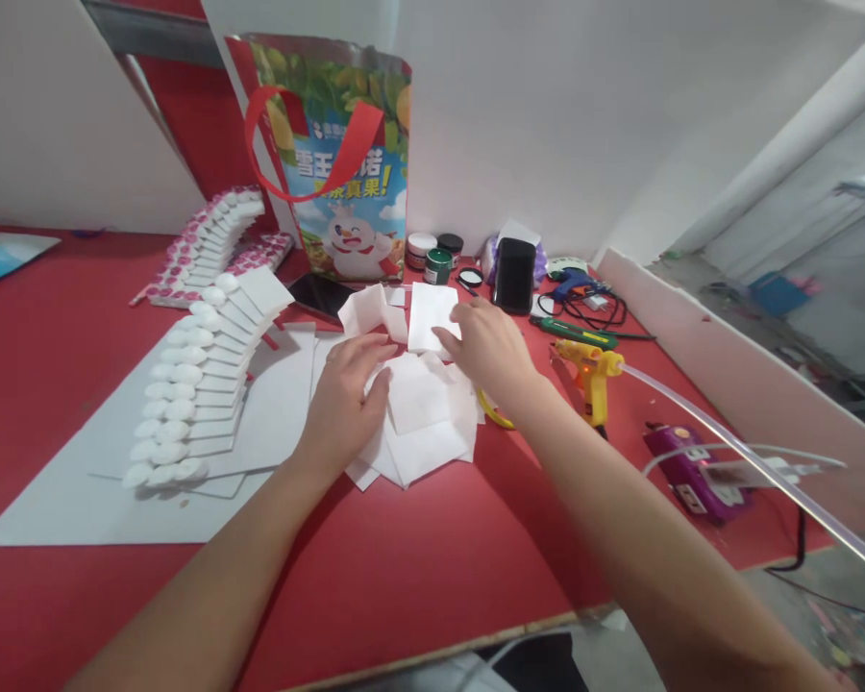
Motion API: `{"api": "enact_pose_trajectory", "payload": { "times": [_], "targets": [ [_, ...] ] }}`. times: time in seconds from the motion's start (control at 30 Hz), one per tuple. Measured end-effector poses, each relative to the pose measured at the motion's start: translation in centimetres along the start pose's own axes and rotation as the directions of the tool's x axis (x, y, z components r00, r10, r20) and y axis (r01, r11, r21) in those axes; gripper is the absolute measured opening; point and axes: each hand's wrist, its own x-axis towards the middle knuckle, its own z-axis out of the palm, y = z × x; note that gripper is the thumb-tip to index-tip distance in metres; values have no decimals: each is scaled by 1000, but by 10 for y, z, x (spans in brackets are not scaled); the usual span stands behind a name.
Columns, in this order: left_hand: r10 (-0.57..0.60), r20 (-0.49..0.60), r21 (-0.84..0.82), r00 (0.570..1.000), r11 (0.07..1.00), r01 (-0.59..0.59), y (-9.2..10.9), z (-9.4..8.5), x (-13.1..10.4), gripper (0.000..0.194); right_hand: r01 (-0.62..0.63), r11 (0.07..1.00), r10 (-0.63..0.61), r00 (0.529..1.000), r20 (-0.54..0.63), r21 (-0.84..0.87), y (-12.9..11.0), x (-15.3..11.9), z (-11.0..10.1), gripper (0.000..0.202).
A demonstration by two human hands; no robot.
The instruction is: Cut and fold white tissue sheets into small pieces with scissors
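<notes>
My left hand (346, 399) rests at the left edge of a loose pile of white paper squares (422, 404), fingers stretched, thumb apart, holding nothing. Across from it, my right hand (496, 348) touches the right edge of a neat white paper stack (431, 319) with its thumb and fingertips. The fingers of this hand are apart, and some are hidden from view. A creased white paper piece (366, 309) stands folded behind my left hand. Part of a yellow ring-shaped thing (495, 411) shows beneath my right forearm.
A curved white model with oval tops (187, 384) stands on white boards (64, 490) at left. Behind are a pink-patterned model (209, 240), a printed bag (353, 221), paint jars (438, 266) and a phone (321, 295). A yellow glue gun (592, 373) and purple power strip (692, 476) lie right.
</notes>
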Motion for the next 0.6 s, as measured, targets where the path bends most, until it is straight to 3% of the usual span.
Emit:
{"api": "enact_pose_trajectory", "payload": {
  "times": [0.1, 0.23, 0.43, 0.53, 0.6],
  "targets": [
    [-47, -82, -67, 996, 997, 42, 6, -4, 1, 26, -31, 996, 24, 996, 81, 87, -4, 18, 15, 40],
    [-124, -185, -141, 975, 985, 99, 11, -8, 1, 22, -91, 984, 72, 989, 127, 151, 5, 24, 26, 19],
    [-108, -166, -178, 980, 981, 78, 11, -6, 1, 22, -102, 974, 81, 991, 107, 201, 14, 20, 28, 15],
    [-100, -154, -182, 983, 981, 71, 12, -5, 0, 22, -114, 970, 94, 990, 103, 213, 10, 20, 30, 36],
    [-95, -145, -183, 985, 981, 68, 13, -4, 0, 22, -111, 971, 92, 991, 97, 212, 9, 21, 31, 27]
  ]
}}
